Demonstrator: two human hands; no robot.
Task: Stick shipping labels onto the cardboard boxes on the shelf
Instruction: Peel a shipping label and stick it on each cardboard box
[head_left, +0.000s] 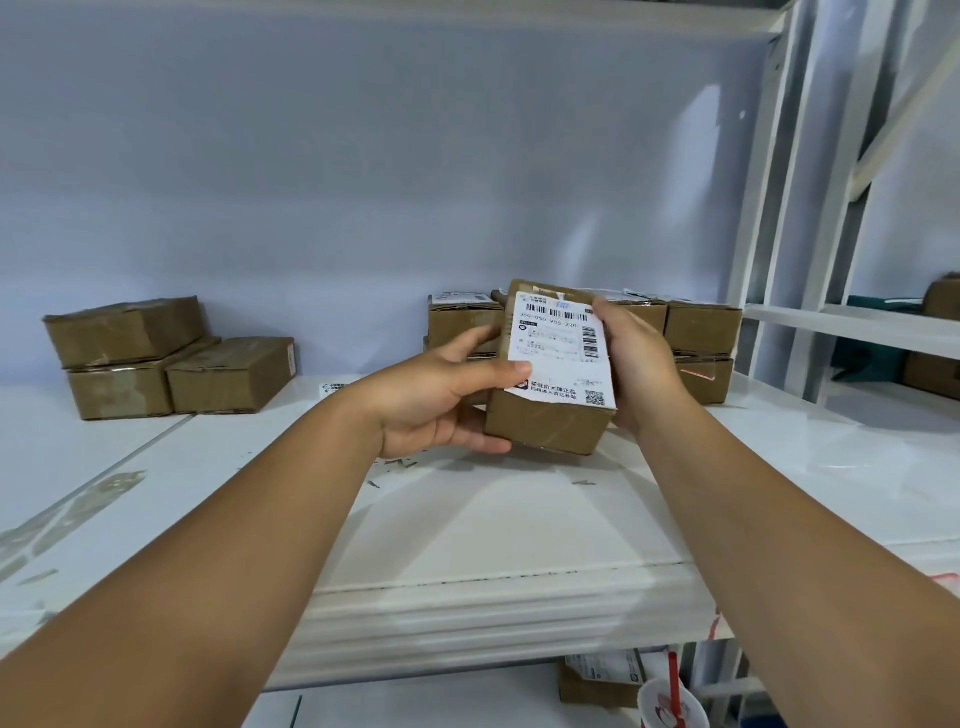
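I hold a small cardboard box (545, 423) above the white shelf (493, 519), tilted with its top towards me. A white shipping label (563, 353) with barcodes lies on that top face. My left hand (441, 400) grips the box's left side, its thumb pressing the label's lower left corner. My right hand (641, 364) grips the right side, thumb on the label's upper right edge. Behind the box stands a stack of boxes (701, 332) with labels on top. Three brown boxes (171, 364) without visible labels sit at the back left.
A loose label sheet (335, 388) lies flat on the shelf near the left boxes. White uprights (763, 208) stand at the right, with another shelf (872, 325) holding boxes beyond. Below the shelf edge are a box (597, 680) and a cup with a red straw (672, 696).
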